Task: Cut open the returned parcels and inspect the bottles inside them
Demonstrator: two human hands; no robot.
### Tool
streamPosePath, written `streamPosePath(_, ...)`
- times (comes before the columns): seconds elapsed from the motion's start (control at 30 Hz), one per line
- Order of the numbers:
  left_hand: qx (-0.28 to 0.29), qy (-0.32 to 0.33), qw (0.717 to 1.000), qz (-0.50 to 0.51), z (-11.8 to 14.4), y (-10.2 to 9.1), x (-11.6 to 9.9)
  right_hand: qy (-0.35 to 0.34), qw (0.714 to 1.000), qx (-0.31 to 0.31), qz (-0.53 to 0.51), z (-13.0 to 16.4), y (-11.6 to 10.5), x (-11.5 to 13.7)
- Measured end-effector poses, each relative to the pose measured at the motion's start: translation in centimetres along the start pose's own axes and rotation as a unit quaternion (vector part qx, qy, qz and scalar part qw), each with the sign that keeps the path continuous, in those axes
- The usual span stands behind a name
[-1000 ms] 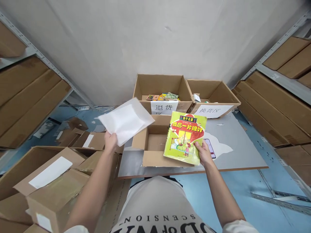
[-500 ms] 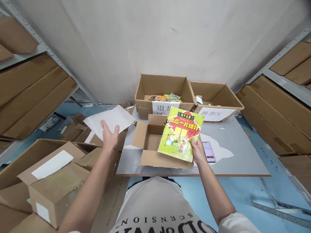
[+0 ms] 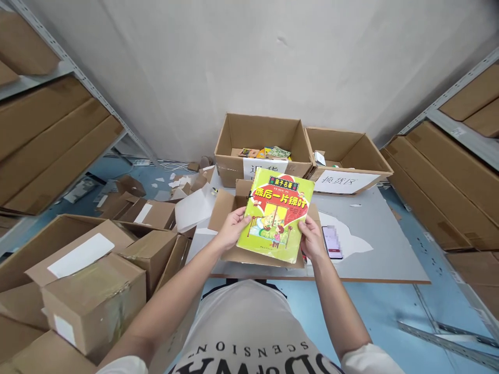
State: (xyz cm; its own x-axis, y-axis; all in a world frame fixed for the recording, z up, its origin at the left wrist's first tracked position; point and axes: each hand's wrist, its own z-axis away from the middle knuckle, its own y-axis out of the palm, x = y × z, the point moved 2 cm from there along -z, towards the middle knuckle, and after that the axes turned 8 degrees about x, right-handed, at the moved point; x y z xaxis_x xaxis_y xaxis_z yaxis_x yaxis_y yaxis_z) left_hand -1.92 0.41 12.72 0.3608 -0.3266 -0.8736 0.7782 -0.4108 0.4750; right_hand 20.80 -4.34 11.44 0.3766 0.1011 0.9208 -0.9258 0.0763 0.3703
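Note:
A yellow-green picture book [image 3: 276, 215] with a red and yellow cover is held up, face toward me. My left hand [image 3: 234, 227] pinches its left edge, thumb on the cover. At the lower right edge my right hand [image 3: 312, 238] grips it the same way. Beneath the book stands an open cardboard box [image 3: 224, 208] on the grey table [image 3: 374, 218]; the book hides most of its inside. A sheet of white wrapping [image 3: 193, 208] lies left of the table among the scraps. To the right of my right hand lies a phone [image 3: 332, 242].
Two labelled cardboard boxes stand at the table's back: the left box [image 3: 265, 130] holds several books, the right box [image 3: 349, 150] a few items. Cartons [image 3: 93, 291] fill a large box at left. Shelves with cartons [image 3: 436, 192] flank both sides. Torn white paper [image 3: 356, 244] lies under the phone.
My left hand has let go of the white sheet, which now lies by the table's left side, and has taken the book's left edge. The book has shifted left.

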Motion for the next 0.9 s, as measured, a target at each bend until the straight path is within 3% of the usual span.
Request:
streamPosePath(0.27,-0.015,0.000,1.000,0.024,0.5,-0.3,1.3,0.016,1.000,0.014,-0.017,0.4,-0.1,-0.6)
streamPosePath(0.6,-0.078,0.015,0.996,-0.036,0.8,-1.6,0.8,-0.013,1.000,0.004,-0.018,0.0,0.5,0.7)
streamPosePath(0.9,-0.085,0.017,0.994,-0.059,0.9,-1.6,0.7,-0.020,0.999,0.016,-0.030,0.5,0.5,0.4)
